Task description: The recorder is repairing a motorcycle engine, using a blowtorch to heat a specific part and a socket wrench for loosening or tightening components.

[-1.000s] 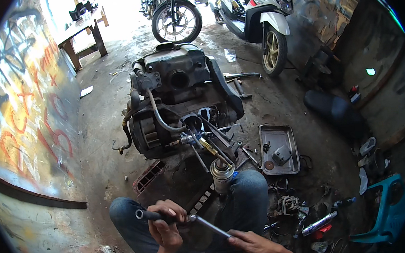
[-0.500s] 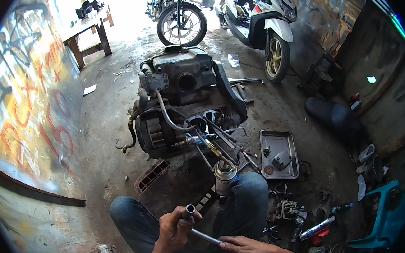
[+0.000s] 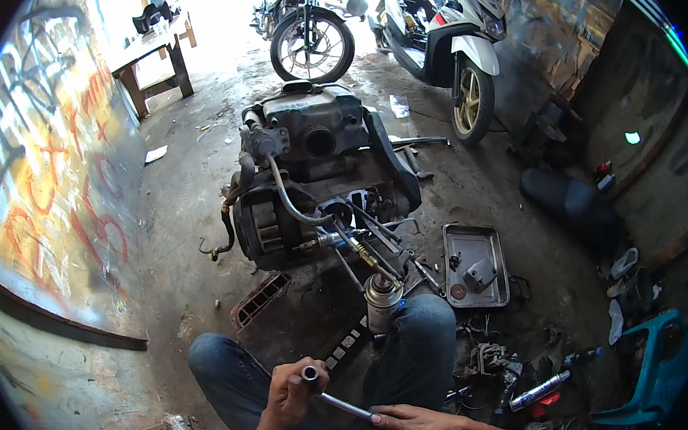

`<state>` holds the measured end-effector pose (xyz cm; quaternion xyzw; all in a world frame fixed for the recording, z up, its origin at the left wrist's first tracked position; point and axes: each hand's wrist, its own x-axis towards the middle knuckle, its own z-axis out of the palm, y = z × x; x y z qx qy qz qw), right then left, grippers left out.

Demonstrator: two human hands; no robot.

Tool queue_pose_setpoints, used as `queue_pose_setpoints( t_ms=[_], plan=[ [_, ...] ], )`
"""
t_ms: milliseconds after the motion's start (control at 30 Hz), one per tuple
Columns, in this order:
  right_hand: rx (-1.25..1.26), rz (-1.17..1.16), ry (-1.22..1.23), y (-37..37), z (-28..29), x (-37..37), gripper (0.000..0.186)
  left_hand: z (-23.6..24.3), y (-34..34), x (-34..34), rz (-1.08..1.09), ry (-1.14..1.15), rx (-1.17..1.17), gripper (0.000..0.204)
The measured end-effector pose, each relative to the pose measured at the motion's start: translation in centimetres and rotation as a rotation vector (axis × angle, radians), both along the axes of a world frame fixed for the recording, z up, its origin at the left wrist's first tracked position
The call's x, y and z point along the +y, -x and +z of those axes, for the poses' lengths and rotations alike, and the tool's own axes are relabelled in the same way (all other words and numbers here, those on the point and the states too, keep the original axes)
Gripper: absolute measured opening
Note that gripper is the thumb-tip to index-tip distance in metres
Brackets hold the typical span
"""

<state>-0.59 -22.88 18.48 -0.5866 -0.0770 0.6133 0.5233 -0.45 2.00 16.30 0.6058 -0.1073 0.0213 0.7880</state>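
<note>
The left grip [image 3: 288,393] is closed round a dark hollow-ended tube [image 3: 310,374] and the right grip [image 3: 417,421] round a metal bar [image 3: 344,404] running to it, both well short of the engine [image 3: 332,167] on the floor ahead. The engine seems only partway stripped or rebuilt, with its near side open and loose parts lying unfitted in the metal tray [image 3: 484,244] ahead and right. Ahead of the right grip, a canister [image 3: 382,302] beside the knee may crowd the reach.

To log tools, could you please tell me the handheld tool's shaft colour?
The shaft is silver, best seen in the head view.
</note>
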Motion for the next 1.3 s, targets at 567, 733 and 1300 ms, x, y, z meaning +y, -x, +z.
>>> queue_pose_setpoints(
  t_ms=[567,733,1300],
  plan=[
    [-0.287,-0.216,-0.054,3.5,-2.7,1.0,0.052,-5.9,1.8,-3.3,0.226,0.433,0.088,0.051],
    [-0.254,-0.143,-0.033,3.7,-2.7,1.7,0.061,-4.2,1.9,-2.5,0.267,0.501,0.239,0.046],
    [-1.200,0.066,-0.067,-5.3,7.8,-2.0,0.035,2.9,0.9,-2.0,-0.167,-0.559,0.033,0.025]
  ],
)
